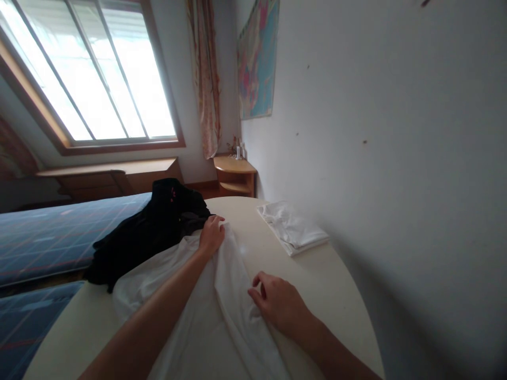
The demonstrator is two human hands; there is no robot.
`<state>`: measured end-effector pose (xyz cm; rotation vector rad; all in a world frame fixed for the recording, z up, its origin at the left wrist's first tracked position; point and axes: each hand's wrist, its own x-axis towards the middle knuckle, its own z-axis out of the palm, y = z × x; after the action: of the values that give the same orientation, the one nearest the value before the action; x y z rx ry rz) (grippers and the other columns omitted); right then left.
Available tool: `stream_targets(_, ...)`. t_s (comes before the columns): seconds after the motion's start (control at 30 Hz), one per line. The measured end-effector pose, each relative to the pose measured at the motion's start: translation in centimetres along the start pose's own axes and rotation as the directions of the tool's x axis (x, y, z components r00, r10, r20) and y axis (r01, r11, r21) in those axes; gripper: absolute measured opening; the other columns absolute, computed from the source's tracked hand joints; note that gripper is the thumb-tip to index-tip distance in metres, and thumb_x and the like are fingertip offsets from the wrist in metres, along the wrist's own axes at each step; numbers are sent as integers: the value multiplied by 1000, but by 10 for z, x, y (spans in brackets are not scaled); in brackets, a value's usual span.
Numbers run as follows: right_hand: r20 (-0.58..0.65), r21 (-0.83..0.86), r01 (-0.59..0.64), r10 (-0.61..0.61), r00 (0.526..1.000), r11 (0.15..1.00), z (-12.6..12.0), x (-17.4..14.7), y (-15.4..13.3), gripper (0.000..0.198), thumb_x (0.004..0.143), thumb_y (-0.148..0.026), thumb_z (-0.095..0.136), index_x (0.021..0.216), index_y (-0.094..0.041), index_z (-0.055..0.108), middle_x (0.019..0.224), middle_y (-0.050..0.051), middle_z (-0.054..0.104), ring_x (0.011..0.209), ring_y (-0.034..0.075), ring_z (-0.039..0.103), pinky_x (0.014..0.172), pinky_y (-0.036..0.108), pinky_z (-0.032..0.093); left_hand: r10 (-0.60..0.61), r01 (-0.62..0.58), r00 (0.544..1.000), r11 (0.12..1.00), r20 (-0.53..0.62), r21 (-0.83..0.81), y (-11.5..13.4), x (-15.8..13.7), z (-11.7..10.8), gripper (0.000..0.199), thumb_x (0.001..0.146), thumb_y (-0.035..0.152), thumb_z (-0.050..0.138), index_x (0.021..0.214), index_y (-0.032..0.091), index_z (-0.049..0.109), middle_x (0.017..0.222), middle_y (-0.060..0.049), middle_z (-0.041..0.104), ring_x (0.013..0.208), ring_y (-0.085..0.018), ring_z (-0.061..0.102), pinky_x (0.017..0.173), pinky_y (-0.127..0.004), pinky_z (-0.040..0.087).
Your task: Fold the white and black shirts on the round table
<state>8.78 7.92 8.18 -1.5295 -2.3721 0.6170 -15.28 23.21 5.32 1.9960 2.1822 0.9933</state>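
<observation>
A white garment [198, 311] lies spread lengthwise on the round cream table [332, 316], partly creased, its near end running out of view at the bottom. At its far end my left hand [213, 236] is closed on the cloth, with the forearm crossing over the fabric. My right hand [279, 302] hovers at or just above the garment's right edge, fingers loosely curled and a gap showing between thumb and forefinger. Whether it touches the cloth I cannot tell. Beside my left hand, a black garment [146, 232] is heaped on the table's left edge.
A folded white garment [293, 228] rests on the table at the far right, close to the wall [380, 137]. Left of the table is a bed surface with blue plaid covering [59, 232]. A wooden corner shelf [235, 165] and a desk [106, 171] stand beyond.
</observation>
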Motion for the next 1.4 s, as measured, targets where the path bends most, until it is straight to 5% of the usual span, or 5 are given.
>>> stream_targets(0.27, 4, 52, 472, -473, 881, 880, 25, 2, -9, 45, 97, -33, 53, 140, -22, 51, 149, 8, 49, 140, 24, 38, 120, 42, 21, -78, 67, 994, 986, 72, 150, 2, -63, -22, 38, 88, 23, 56, 125, 15, 52, 127, -16, 59, 112, -28, 61, 95, -35, 44)
stream_targets(0.5, -68, 28, 426, -424, 903, 904, 31, 0, -24, 40, 85, -54, 67, 109, -22, 65, 122, 6, 64, 124, 25, 50, 118, 45, 19, -197, 174, 969, 973, 149, 153, -11, -62, -27, 54, 90, 42, 57, 133, 13, 44, 108, -15, 71, 101, -31, 68, 82, -35, 46)
stream_targets(0.7, -73, -52, 373, -376, 924, 926, 41, 4, -36, 13, 85, -31, 70, 85, -19, 64, 100, 4, 65, 104, 21, 54, 102, 37, 36, -279, 261, 945, 958, 170, 119, -19, -34, -23, 44, 87, 36, 62, 124, 14, 56, 100, -15, 74, 101, -33, 68, 80, -37, 46)
stream_targets(1.1, -72, 90, 487, -482, 873, 869, 38, 1, -37, 7, 91, -26, 63, 90, -19, 65, 107, 4, 66, 107, 19, 56, 102, 30, 40, -203, 209, 976, 974, 76, -86, -26, -26, -11, 35, 91, 14, 53, 125, 13, 53, 112, -11, 70, 85, -14, 70, 76, -23, 53)
stream_targets(1.4, -99, 97, 496, -488, 867, 863, 44, 14, -29, 25, 96, -11, 46, 111, -16, 66, 119, 8, 67, 115, 18, 58, 106, 29, 43, -36, 30, 996, 997, 78, 76, -21, -88, -29, 46, 87, 26, 58, 130, 11, 53, 138, -20, 55, 132, -35, 49, 110, -47, 35)
